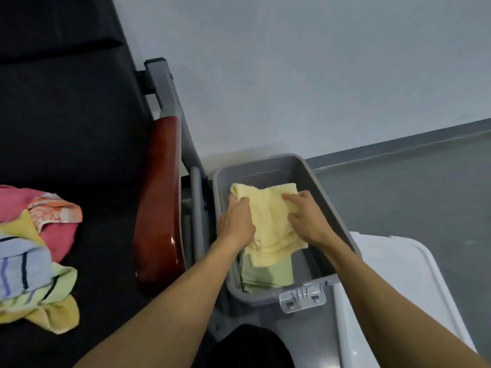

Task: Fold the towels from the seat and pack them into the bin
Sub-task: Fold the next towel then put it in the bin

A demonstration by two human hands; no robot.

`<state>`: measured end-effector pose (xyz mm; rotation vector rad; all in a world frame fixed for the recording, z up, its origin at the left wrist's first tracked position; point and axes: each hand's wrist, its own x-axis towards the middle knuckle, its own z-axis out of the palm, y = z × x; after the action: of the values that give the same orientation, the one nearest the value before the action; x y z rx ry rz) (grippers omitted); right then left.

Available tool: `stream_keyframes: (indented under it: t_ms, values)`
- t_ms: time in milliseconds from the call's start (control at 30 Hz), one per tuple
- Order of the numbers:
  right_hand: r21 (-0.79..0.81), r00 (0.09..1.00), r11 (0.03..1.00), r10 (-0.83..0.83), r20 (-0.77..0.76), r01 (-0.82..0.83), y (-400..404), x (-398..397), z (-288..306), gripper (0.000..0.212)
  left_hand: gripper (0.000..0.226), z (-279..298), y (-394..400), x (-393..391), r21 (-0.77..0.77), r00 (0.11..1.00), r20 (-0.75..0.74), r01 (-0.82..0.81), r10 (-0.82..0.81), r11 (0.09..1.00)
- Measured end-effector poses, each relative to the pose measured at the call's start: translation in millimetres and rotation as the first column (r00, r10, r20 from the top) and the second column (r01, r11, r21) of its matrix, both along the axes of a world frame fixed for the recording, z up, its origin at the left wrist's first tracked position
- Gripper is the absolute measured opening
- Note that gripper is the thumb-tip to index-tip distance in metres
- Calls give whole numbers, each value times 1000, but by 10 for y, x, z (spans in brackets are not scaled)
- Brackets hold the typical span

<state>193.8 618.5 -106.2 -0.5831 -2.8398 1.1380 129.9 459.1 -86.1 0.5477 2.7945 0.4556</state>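
Observation:
A folded pale yellow towel (pixel 268 221) lies inside the grey bin (pixel 308 171), on top of a folded light green towel (pixel 273 274). My left hand (pixel 236 224) grips the yellow towel's left edge with curled fingers. My right hand (pixel 305 216) lies on its right side, fingers bent over the cloth and holding its edge. A heap of unfolded towels (pixel 37 251), pink, orange-patterned, blue-striped, green and yellow, sits on the black seat (pixel 87 144) at the far left.
A glossy brown armrest (pixel 156 197) and grey metal frame (pixel 170 102) stand between seat and bin. The bin's white lid (pixel 393 293) lies at the lower right. A clear latch (pixel 303 296) hangs on the bin's near wall. Grey floor stretches to the right, a pale wall behind.

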Motion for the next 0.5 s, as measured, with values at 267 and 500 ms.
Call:
stream_keyframes:
  t_ms: [267,500]
  values:
    - [14,983,1000,6,186,-9,-32,-33,-372,53,59,-331,22,-5,-110,1000,-24,3,-6,994]
    - [34,999,999,7,51,-8,-203,-73,150,50,41,182,6,-3,-39,989,-128,65,-69,997]
